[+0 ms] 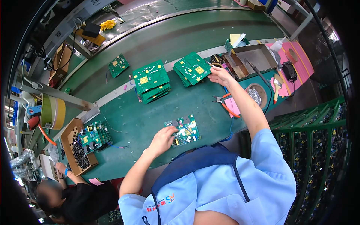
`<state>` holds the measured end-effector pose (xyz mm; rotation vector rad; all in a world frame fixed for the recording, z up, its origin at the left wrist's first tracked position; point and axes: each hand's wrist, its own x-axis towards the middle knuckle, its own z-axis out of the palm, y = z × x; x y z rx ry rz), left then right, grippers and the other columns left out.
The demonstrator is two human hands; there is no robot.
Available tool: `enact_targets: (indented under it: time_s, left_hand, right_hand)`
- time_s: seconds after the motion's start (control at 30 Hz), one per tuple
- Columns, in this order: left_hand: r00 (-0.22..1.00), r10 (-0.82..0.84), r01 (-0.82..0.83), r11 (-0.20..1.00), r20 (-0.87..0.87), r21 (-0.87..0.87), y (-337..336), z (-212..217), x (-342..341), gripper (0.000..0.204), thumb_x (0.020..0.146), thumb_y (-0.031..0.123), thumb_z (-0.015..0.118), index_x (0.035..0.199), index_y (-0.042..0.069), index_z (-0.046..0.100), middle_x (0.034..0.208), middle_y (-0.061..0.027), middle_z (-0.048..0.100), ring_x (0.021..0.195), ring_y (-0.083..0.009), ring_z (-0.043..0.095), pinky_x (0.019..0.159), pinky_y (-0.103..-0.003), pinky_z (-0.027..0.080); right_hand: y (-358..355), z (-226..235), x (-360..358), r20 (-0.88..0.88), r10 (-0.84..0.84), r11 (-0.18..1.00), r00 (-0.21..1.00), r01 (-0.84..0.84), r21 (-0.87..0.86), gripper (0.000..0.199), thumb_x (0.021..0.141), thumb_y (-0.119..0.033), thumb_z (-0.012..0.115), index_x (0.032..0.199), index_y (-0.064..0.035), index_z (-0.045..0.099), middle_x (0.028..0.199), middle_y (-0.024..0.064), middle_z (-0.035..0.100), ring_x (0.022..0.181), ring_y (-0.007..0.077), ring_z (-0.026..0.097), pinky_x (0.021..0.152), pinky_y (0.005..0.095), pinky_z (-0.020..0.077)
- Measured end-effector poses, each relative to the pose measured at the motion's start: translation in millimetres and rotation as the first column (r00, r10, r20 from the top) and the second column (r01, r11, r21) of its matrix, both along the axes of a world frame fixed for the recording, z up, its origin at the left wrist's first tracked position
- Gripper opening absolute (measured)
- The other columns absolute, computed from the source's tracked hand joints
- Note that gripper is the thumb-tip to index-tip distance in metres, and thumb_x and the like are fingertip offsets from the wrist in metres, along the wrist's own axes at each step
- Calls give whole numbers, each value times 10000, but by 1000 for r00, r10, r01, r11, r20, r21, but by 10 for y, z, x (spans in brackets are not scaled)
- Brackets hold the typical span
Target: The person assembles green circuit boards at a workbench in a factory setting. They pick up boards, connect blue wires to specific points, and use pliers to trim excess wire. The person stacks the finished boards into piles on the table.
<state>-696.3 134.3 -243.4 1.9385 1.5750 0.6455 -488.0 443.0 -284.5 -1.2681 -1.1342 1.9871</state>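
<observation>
Your left forearm (137,172) angles forward and inward, the left hand (162,140) nearer your trunk, its fingers (171,130) bent. Your right arm (249,105) reaches farther forward, slanting leftward; the right hand (221,75) points inward, fingers partly curled. Both forearms are bare.

Rests the left hand (163,139) on the left side of a green board (188,129). Extends the right hand (221,75) to the right edge of a stack (192,69) of boards, at a spot too small to tell what it grips. Shows, left of that hand, a second stack (150,77) and, beyond, a lone board (119,65); below it, orange pliers (219,99) and a pink pad (234,105); to its right, a tray (262,56), a bowl (264,96) and a brush (277,83). Includes, well left of the left hand, upright boards (92,138) beside a carton (68,134) of black parts (79,152), plus a co-worker's hand (60,168).
</observation>
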Motion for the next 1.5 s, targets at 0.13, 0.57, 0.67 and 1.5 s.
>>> enact_targets:
  time_s: [0.13, 0.57, 0.67, 1.5]
  left_hand:
    - [926, 244, -235, 970, 288, -66, 112, 89, 25, 268, 691, 8, 531, 957, 16, 507, 928, -106, 543, 882, -217, 527, 771, -286, 411]
    - [231, 522, -385, 824, 821, -416, 384, 279, -218, 377, 820, 291, 431, 1074, 13, 428, 1029, -99, 495, 923, -183, 482, 746, -302, 396]
    - [119, 466, -250, 868, 877, -428, 521, 505, -304, 455, 833, 381, 370, 1108, 20, 406, 1023, -86, 505, 926, -171, 489, 741, -305, 402]
    - [-43, 402, -155, 901, 914, -404, 191, 633, -173, 337, 805, 88, 420, 1123, -9, 366, 1032, -100, 498, 886, -144, 520, 739, -264, 444]
  right_hand:
    - [-20, 46, -48, -268, -102, 994, 958, 89, -61, 273, 800, -159, 483, 1048, -51, 448, 941, 82, 514, 833, 226, 522, 747, 369, 426]
    - [-525, 885, 1, -412, 318, 948, 854, -274, 163, 285, 798, -134, 480, 1051, -6, 455, 922, 84, 547, 784, 166, 562, 649, 273, 480]
    - [-639, 865, -60, -426, 376, 925, 823, -358, 125, 296, 788, -123, 489, 1056, 1, 457, 901, 102, 557, 761, 175, 575, 642, 298, 496]
    - [-1241, 1146, -517, -218, 481, 870, 849, -433, 235, 303, 837, -259, 415, 1034, -39, 478, 907, 47, 550, 767, 124, 544, 688, 272, 439]
